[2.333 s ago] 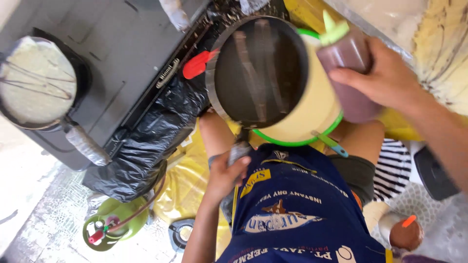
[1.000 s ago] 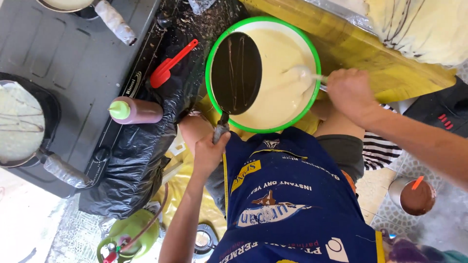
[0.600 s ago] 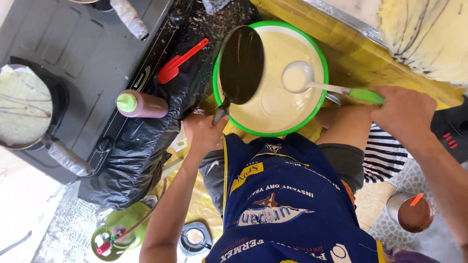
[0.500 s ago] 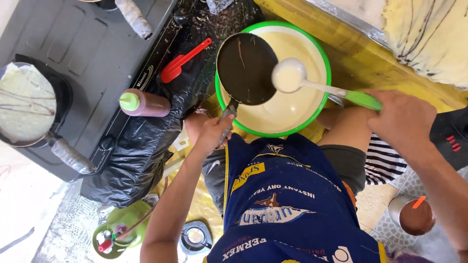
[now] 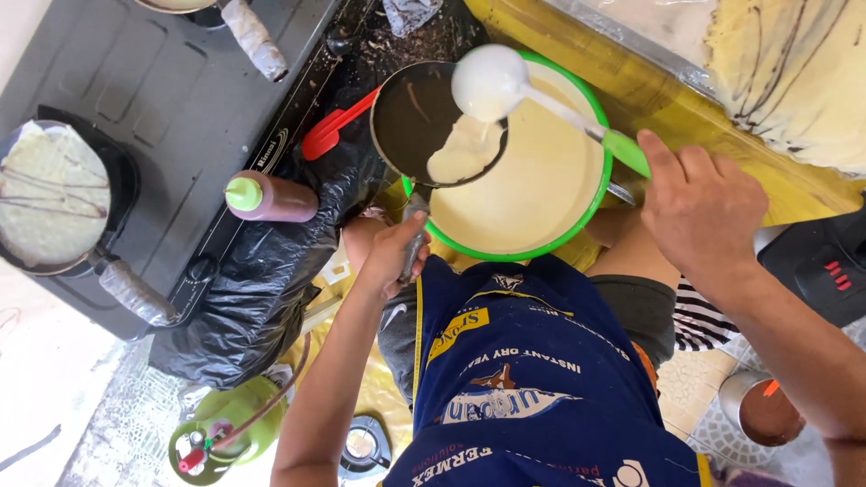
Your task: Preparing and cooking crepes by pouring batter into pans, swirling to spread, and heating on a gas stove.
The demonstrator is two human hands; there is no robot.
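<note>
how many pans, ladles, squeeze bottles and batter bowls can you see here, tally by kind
pans: 3 – one in the left hand at, one holding a crepe, one cut off at the top edge
ladles: 1, in the right hand
squeeze bottles: 1
batter bowls: 1
total: 6

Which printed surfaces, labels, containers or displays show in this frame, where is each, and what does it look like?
Apron print: on the person's front, dark blue with yellow and white lettering patches.
Squeeze bottle: lying on the black plastic sheet beside the stove, brown with a green cap, no label visible.
Stove front marking: small pale print on the dark stove edge.
Black device: right edge, small red marks.
</note>
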